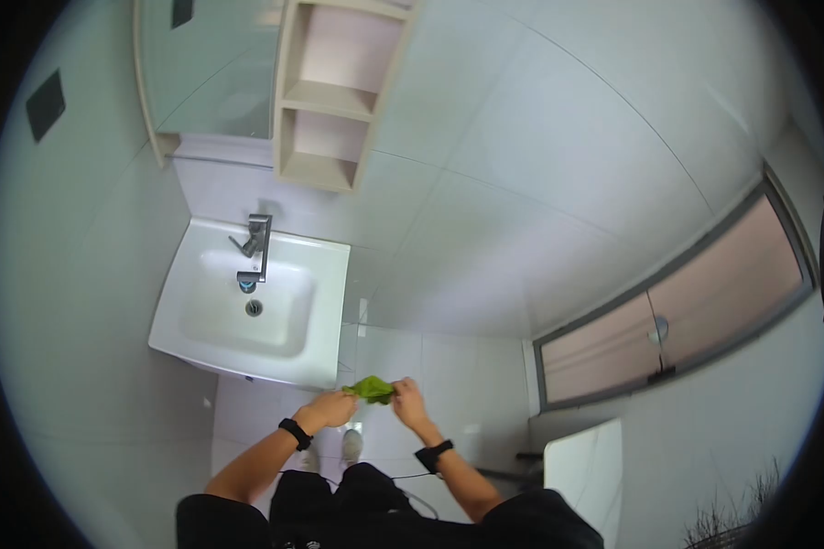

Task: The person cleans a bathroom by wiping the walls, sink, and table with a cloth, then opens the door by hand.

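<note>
A bright green cloth (372,390) is stretched between my two hands, low in the middle of the view and just off the sink's front right corner. Its left end is pinched in my left hand (332,409), and its right end is in my right hand (406,403). The fingers of both hands are closed on it. Each wrist has a black band. Below the hands, a light shoe shows on the floor.
To the left is a white sink (325,316) with a grey faucet (264,247). Above it are a mirror cabinet (215,73) and open shelves (325,96). A framed window (677,311) and a white board-like surface (584,476) are at the right.
</note>
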Available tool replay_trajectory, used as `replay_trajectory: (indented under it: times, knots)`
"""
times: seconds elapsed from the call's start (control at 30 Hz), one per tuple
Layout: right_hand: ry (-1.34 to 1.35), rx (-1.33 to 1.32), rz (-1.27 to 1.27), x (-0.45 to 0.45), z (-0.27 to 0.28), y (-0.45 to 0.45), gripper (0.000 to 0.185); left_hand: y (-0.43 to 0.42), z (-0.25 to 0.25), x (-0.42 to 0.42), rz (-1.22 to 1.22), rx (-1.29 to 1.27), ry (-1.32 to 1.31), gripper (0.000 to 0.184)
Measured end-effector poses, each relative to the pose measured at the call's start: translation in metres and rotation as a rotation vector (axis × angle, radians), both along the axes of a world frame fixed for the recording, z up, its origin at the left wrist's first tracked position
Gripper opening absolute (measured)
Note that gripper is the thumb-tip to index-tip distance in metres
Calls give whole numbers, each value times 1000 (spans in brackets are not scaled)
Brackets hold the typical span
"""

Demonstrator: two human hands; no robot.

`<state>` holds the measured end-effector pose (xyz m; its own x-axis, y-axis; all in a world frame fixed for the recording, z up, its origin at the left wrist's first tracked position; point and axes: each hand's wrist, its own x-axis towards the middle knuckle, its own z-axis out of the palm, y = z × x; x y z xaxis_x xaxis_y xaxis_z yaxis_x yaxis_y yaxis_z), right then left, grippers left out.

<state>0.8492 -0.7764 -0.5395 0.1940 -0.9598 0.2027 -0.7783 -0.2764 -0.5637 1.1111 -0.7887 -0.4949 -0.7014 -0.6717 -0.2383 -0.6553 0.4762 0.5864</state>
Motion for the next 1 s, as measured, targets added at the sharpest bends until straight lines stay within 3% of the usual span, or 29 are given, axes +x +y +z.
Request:
replay_trajectory:
  times: [0.03,0.17,0.33,0.53,0.7,0.8,0.9,1.0]
  knots:
    - [5,-17,-47,-14,11,22,28,11,64,2,0,94,-22,34]
    - [-17,-167,-238,-36,100,113,33,67,116,32,-193,-220,268,30]
    - [35,-237,-452,-29,188,205,30,131,213,37,-255,-72,448,30]
    - [-56,-300,-531,-22,209,239,25,157,283,8,-351,-338,648,32]
    - [-247,-289,-443,-44,236,233,18,163,314,-4,-345,-553,645,33]
    - [-404,-116,-374,-54,268,227,19,159,329,-14,-284,-614,607,32]
    - [-335,-144,-151,-77,284,215,21,155,329,-39,-177,-781,598,33]
    - [-356,-119,-95,-112,301,209,25,151,333,-80,-9,-961,638,35]
